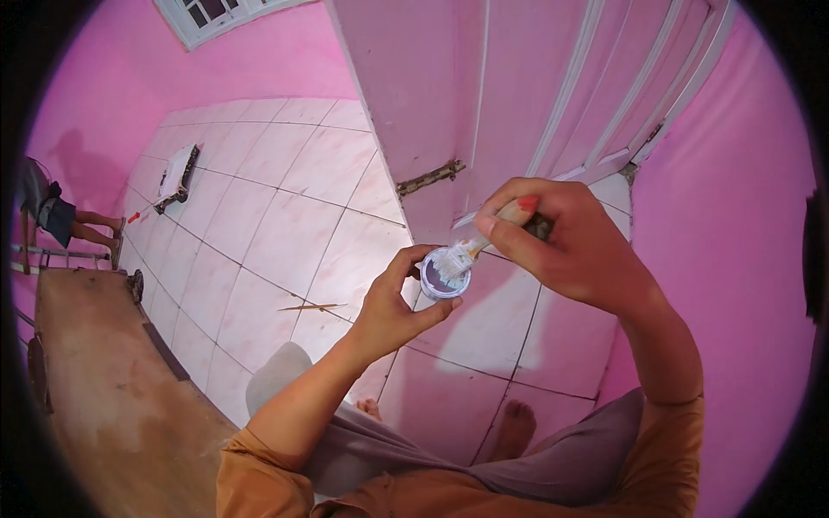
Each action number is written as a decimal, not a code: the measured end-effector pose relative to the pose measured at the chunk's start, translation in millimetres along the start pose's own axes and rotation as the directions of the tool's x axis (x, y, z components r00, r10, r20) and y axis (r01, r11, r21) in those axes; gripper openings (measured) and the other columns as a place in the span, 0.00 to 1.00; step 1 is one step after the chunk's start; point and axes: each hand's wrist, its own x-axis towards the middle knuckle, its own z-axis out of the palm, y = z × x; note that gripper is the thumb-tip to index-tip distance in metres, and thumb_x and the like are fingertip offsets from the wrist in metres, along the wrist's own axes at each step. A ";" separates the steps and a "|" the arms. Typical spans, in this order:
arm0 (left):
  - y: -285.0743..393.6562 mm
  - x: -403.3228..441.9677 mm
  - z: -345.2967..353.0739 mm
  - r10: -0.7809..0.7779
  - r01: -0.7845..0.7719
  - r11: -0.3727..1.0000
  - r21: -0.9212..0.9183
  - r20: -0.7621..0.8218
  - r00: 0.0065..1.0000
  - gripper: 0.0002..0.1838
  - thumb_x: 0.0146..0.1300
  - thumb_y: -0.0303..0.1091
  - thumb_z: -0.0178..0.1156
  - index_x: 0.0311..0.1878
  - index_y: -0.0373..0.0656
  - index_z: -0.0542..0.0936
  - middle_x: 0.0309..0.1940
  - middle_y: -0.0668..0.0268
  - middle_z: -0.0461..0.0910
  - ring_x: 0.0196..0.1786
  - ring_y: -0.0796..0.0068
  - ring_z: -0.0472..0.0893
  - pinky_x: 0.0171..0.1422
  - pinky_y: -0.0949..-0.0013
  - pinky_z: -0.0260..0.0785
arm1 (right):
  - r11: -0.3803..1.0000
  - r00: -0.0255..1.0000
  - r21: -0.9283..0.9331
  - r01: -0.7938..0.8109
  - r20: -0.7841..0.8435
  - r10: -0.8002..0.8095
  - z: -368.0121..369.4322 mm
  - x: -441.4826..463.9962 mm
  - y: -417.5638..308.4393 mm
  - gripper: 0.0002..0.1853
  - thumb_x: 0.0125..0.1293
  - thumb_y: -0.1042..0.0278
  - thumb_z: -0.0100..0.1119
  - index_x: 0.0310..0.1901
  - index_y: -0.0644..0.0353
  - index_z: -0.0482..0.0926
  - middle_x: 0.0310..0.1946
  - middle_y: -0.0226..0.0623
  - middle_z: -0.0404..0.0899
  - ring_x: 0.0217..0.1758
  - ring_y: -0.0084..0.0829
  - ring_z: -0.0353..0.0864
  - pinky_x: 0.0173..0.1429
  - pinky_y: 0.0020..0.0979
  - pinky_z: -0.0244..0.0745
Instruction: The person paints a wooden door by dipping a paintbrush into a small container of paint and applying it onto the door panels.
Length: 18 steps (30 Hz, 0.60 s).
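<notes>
Near the middle of the head view, my left hand (pixel 399 306) is wrapped round a small round paint can (pixel 444 287), its open top facing up. My right hand (pixel 557 243) grips a paintbrush (pixel 458 261) by its handle, which has a red end. The brush's bristles are coated in whitish paint and rest at the can's mouth, over its inner rim. Greyish paint shows inside the can. Both hands are above the tiled floor (pixel 484 345), just in front of a pink panelled door (pixel 423 104).
A brown wooden surface (pixel 112 371) fills the lower left. Another person (pixel 59 211) stands by a metal ladder (pixel 73 255) at the far left. A white tray-like object (pixel 177 175) and thin sticks (pixel 313 307) lie on the floor. A pink wall (pixel 734 259) rises at right.
</notes>
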 end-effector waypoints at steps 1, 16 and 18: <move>0.4 0.3 -0.3 -0.007 0.007 1.000 0.022 -0.001 1.000 0.36 0.55 0.31 0.77 0.65 0.39 0.70 0.57 0.62 0.78 0.62 0.70 0.76 0.71 0.62 0.65 | 1.000 1.000 0.003 -0.002 -0.001 0.002 1.4 1.8 2.4 0.09 0.68 0.69 0.60 0.35 0.68 0.81 0.22 0.31 0.74 0.26 0.18 0.68 0.32 0.26 0.66; -14.7 2.5 3.6 0.062 -0.061 0.998 0.032 -0.044 0.997 0.34 0.54 0.32 0.76 0.63 0.41 0.73 0.52 0.62 0.81 0.53 0.71 0.81 0.58 0.66 0.72 | 0.998 0.988 -0.065 0.021 0.153 -0.011 21.7 18.5 23.9 0.09 0.68 0.69 0.63 0.38 0.67 0.82 0.23 0.27 0.75 0.27 0.17 0.69 0.32 0.26 0.66; -12.0 3.6 3.1 0.062 -0.061 0.997 0.037 -0.044 0.997 0.34 0.54 0.32 0.76 0.63 0.41 0.73 0.52 0.62 0.81 0.53 0.71 0.81 0.58 0.66 0.72 | 0.999 0.995 0.003 0.039 0.090 -0.040 22.9 18.5 27.4 0.10 0.66 0.68 0.61 0.32 0.66 0.78 0.18 0.35 0.68 0.23 0.24 0.65 0.30 0.32 0.64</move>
